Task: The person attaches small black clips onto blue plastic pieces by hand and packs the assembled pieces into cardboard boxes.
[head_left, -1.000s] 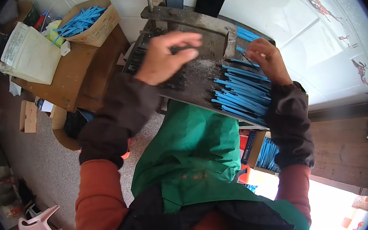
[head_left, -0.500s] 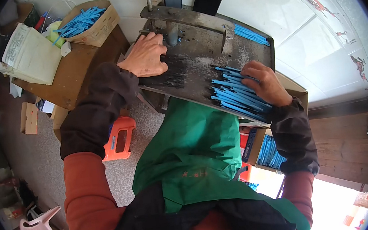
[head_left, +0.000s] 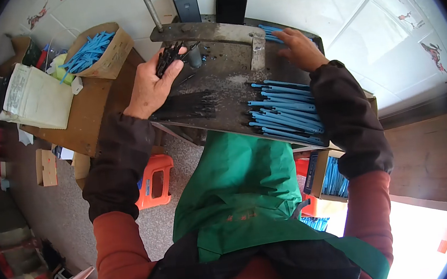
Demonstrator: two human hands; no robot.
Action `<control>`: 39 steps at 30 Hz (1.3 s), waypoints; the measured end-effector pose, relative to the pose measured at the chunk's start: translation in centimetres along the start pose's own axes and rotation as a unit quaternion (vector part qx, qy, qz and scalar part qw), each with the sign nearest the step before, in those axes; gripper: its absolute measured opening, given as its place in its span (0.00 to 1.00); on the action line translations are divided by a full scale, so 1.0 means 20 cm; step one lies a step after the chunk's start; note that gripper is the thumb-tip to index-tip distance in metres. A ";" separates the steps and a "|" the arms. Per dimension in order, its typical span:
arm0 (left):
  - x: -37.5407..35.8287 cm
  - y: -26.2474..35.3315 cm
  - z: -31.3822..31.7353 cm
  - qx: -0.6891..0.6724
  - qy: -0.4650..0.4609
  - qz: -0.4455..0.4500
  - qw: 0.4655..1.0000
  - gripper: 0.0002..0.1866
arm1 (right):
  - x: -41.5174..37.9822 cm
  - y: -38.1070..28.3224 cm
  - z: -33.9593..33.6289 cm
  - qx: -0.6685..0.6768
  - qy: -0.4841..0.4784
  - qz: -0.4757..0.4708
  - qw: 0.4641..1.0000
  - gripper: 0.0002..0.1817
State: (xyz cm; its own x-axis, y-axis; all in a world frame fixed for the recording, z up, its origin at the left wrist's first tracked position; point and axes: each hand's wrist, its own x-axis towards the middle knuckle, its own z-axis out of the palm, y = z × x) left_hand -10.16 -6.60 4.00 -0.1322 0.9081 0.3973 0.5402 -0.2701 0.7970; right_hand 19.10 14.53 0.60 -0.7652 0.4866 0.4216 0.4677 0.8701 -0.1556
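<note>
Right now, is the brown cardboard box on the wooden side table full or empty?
Full: the brown cardboard box on the wooden side table is open, with blue plastic strips reaching its rim.

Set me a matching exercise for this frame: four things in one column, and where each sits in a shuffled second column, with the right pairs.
Things:
1. bundle of thin black strips
2. loose row of blue plastic strips
3. brown cardboard box of blue strips
4. orange plastic stool

Places:
A. on the floor below the dark metal work plate
B. gripped in the left hand
C. on the wooden side table
D. spread on the work plate, near the right sleeve

Pairs: 1-B, 2-D, 3-C, 4-A
</note>
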 end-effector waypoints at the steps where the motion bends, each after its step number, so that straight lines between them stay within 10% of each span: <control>1: -0.01 0.03 0.02 -0.045 -0.002 -0.027 0.999 0.12 | 0.00 0.00 0.01 -0.026 -0.018 0.002 1.000 0.10; 10: 0.10 0.07 0.43 -0.372 -0.020 -0.017 0.928 0.09 | -0.06 -0.07 -0.11 0.019 -0.068 -0.006 0.997 0.04; 14: 0.14 0.03 0.48 -0.276 -0.040 -0.058 0.958 0.09 | -0.08 -0.23 -0.22 0.153 -0.016 0.059 0.986 0.05; 34: 0.14 0.05 0.58 -0.440 0.101 -0.102 0.887 0.06 | -0.07 -0.50 -0.14 0.635 -0.035 0.299 0.711 0.07; 39: 0.14 0.03 0.60 -0.395 0.107 -0.093 0.908 0.04 | -0.06 -0.45 -0.13 0.551 -0.028 0.238 0.799 0.06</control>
State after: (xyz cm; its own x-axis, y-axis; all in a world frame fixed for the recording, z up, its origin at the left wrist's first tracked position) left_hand -0.31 -0.37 0.21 -0.3650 0.9010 0.2343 -0.2609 -0.3406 0.9033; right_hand 16.88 5.84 3.74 -0.6493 0.7592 0.0449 0.0608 0.1107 -0.9920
